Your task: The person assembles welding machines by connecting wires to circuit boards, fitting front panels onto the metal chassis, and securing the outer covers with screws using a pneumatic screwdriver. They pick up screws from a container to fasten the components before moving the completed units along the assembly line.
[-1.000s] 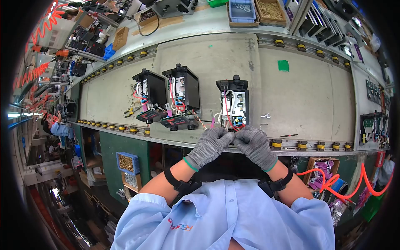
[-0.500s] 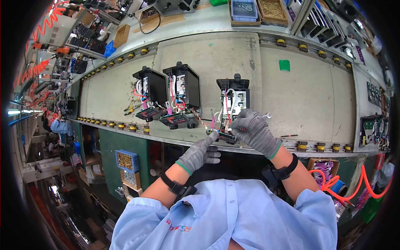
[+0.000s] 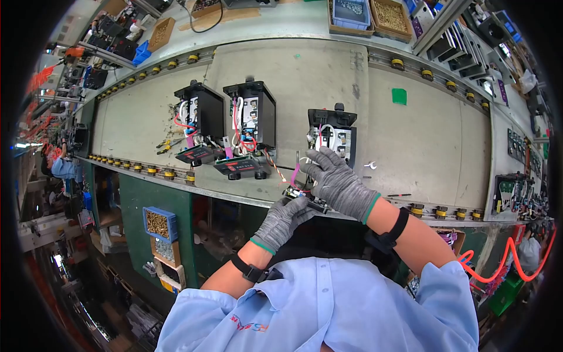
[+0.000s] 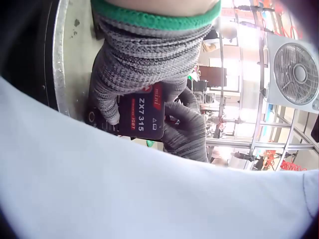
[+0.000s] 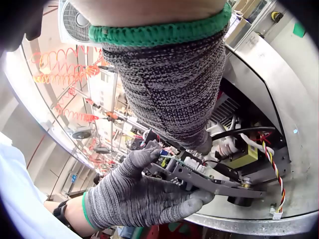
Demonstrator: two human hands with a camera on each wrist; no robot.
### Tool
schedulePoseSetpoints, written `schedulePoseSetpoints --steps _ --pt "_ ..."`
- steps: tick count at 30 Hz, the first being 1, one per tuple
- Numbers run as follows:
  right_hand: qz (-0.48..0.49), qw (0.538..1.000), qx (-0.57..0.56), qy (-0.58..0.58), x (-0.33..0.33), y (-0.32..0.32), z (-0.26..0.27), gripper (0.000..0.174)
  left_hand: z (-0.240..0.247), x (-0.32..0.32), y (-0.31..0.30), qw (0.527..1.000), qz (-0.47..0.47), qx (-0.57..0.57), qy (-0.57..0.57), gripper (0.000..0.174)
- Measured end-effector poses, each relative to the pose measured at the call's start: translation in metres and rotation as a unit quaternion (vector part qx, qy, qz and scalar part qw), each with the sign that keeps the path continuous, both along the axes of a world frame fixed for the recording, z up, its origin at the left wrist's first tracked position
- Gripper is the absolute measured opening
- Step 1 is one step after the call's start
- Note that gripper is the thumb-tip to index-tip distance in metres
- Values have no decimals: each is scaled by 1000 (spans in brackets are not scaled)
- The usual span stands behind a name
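A black control panel (image 3: pixel 317 204) marked ZX7 315 is tilted at the table's front edge, its circuit board facing up. My gloved left hand (image 3: pixel 282 224) holds this panel (image 4: pixel 144 117) from below, thumb on its near edge, fingers along its printed face. Above the board, my gloved right hand (image 3: pixel 343 186) reaches in with bent fingers; I cannot tell what is between its fingertips. Just beyond stands the open black welding machine (image 3: pixel 346 145), with white and red wires inside. A purple strip (image 3: pixel 295 175) rises beside the panel. A multicoloured wire lead (image 5: pixel 271 167) with a white plug hangs nearby.
Two similar machines with panels hanging forward, one nearer (image 3: pixel 263 120) and one farther left (image 3: pixel 208 114), stand on the table. A small wrench (image 3: pixel 370 165) and a thin dark tool (image 3: pixel 399 195) lie right. Rollers (image 3: pixel 429 211) line the front edge.
Both hands were together at the machine's front; then the left hand spread at the panel's edge. Now the left hand grips the panel from below and the right hand has shifted left over it.
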State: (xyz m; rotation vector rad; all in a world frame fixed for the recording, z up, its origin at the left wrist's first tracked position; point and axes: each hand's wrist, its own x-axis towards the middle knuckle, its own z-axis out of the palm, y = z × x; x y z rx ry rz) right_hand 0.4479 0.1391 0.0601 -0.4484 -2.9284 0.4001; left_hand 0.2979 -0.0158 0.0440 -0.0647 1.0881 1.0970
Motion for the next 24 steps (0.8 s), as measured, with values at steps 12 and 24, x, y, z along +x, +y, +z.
schedulePoseSetpoints --steps 12,24 --pt "111 979 8 -169 -22 7 3 51 -22 -2 -10 1000 -5 5 23 58" --pt "110 983 -34 -141 -27 14 15 43 -14 -5 -12 1000 -12 16 13 59"
